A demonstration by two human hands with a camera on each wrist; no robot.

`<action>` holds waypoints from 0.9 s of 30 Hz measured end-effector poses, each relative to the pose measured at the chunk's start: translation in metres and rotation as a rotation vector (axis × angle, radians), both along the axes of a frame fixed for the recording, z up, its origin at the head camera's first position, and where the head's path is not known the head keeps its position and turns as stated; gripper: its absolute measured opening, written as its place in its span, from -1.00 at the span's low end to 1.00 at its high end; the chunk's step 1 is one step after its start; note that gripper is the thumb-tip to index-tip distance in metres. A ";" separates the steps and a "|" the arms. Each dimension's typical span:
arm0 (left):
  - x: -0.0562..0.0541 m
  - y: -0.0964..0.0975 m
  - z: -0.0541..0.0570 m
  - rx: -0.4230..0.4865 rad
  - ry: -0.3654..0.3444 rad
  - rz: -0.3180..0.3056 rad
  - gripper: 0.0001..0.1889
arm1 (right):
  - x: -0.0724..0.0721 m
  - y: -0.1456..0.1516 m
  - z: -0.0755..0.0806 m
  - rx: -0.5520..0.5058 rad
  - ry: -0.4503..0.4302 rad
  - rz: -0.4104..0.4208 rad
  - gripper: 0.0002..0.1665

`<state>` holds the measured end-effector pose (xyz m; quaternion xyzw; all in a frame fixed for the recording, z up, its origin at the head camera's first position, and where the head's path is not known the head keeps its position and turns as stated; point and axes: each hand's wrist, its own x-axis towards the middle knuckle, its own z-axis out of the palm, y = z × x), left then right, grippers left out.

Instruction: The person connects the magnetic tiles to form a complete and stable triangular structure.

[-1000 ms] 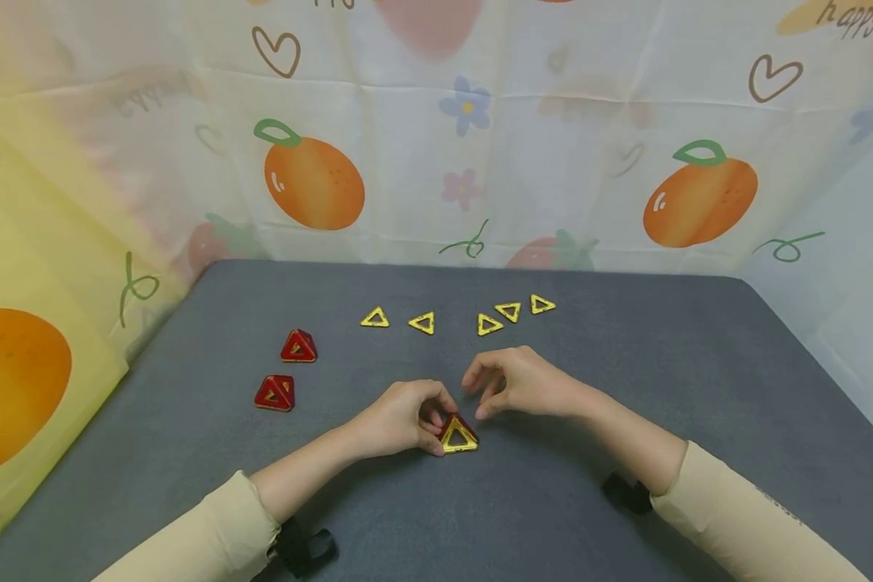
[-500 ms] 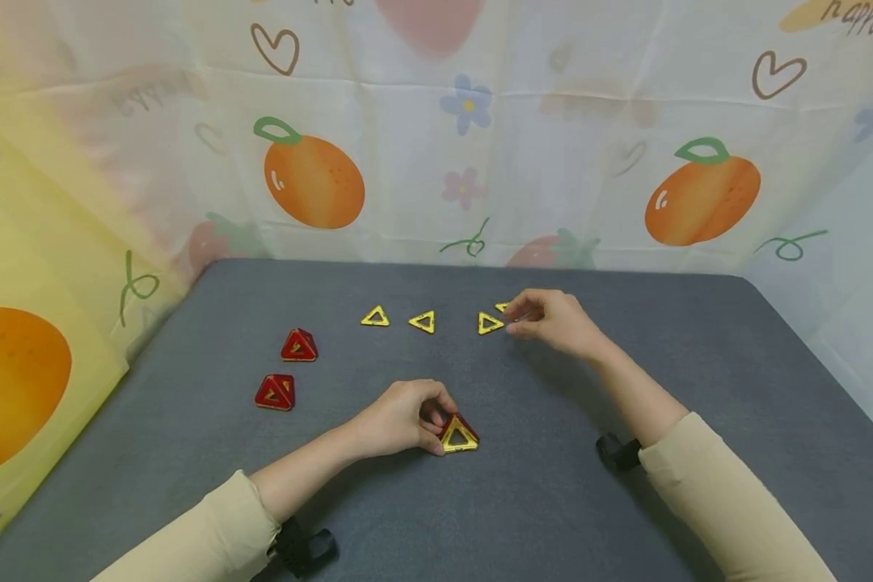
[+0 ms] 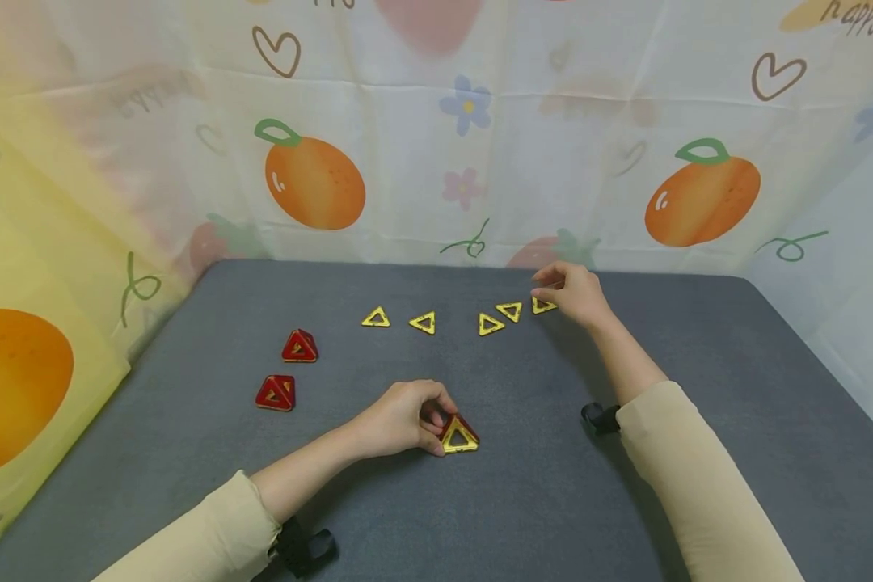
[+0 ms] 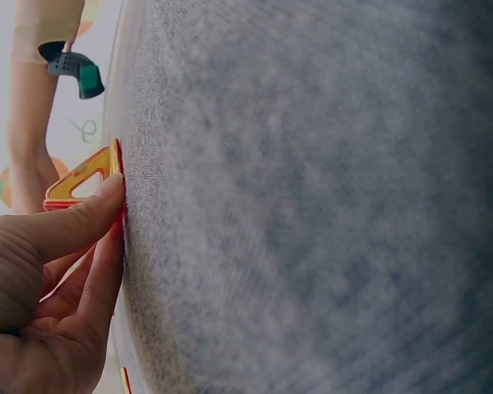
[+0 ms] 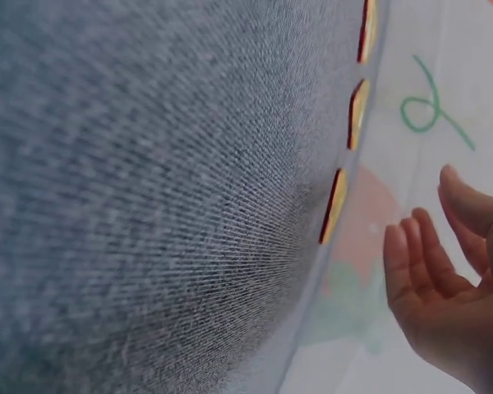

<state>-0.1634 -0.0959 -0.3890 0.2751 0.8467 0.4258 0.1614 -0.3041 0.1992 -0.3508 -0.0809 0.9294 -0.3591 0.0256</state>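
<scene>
In the head view my left hand (image 3: pixel 400 416) pinches a small pyramid of triangular magnetic tiles (image 3: pixel 460 448), yellow on its front face and red along its side. The left wrist view shows my thumb pressed on the pyramid's edge (image 4: pixel 86 168), low at the tabletop. Over the far side of the table, my right hand (image 3: pixel 571 293) hovers with fingers loosely bent and apart. Below its fingertips lies a yellow triangular tile (image 3: pixel 545 310), partly covered by the hand. From the right wrist, that tile (image 5: pixel 334 205) shows flat on the table, apart from the fingers.
Two finished-looking red pyramids (image 3: pixel 289 351) stand at the left. Two yellow triangular tiles (image 3: pixel 376 323) lie at the back centre, and two more (image 3: pixel 509 306) left of my right hand. A printed curtain (image 3: pixel 407 162) hangs behind the grey table (image 3: pixel 524 501).
My right hand has moved from beside the pyramid away to the far right tile, passing over the tiles between. My left hand has kept its grip on the pyramid in the same place.
</scene>
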 end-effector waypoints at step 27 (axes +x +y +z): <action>-0.001 -0.001 -0.003 0.004 -0.008 0.002 -0.59 | -0.016 0.012 -0.021 0.203 -0.148 0.122 -0.46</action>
